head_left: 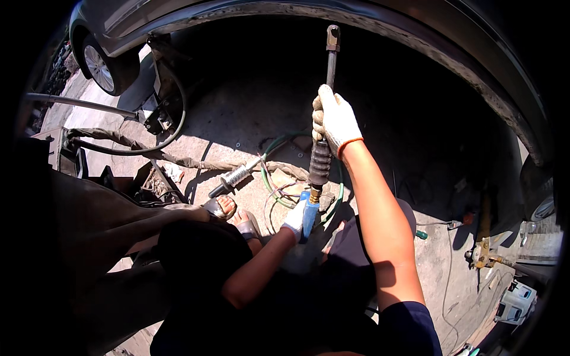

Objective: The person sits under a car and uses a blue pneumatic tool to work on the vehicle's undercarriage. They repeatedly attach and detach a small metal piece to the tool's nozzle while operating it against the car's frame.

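My right hand [335,121], in a white knit glove with an orange cuff, is wrapped round a long tool where its metal rod [331,70] meets a black ribbed sleeve [319,163]. At the rod's far end sits a metal end fitting [333,38], over the shadow under the car. Nearer me, a brass-coloured fitting [315,194] joins the sleeve to a blue grip [309,218]. My left hand [295,219], gloved in white as well, is closed on that grip from its left side; part of its fingers is hidden. The tool stands nearly lengthwise before me.
A car's lower body edge [380,22] arches overhead. On the concrete lie a green hose [275,144], a spring-wound metal tool [236,177] and a cloth-wrapped hose [196,163]. Sandalled feet [246,222] are close on the left. A yellow metal tool [483,243] and white box [515,302] lie right.
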The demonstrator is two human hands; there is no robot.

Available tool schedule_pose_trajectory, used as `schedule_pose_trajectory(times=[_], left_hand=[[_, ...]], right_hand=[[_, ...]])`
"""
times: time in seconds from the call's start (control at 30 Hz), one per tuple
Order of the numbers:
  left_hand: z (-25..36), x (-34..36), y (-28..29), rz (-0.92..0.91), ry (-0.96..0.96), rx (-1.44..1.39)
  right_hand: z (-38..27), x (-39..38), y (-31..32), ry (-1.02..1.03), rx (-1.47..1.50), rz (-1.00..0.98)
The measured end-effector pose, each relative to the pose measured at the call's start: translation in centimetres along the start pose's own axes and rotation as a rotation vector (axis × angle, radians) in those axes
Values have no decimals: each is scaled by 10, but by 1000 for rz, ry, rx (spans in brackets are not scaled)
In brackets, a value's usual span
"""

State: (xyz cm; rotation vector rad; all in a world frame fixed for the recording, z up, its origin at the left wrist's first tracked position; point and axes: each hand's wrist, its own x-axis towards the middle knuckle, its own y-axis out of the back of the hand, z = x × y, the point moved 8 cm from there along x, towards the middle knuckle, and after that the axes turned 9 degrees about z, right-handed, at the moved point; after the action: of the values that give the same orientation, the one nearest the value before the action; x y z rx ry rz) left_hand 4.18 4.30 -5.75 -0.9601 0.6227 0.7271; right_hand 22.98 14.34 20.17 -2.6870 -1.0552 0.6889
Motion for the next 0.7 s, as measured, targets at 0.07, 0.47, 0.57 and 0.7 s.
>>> schedule_pose_trajectory(times=[0.07,0.47,0.57,0.7], left_hand=[[0,0,-3,-29,74,-116],[15,2,-11,110,-101,118],[12,7,3,133,-73,71],[8,36,29,169,-478,565]], right_hand=[[1,4,4,-3,0,24],[-12,15,36,33,49,119],[-15,14,23,35,28,76],[-14,19,24,44,28,79]])
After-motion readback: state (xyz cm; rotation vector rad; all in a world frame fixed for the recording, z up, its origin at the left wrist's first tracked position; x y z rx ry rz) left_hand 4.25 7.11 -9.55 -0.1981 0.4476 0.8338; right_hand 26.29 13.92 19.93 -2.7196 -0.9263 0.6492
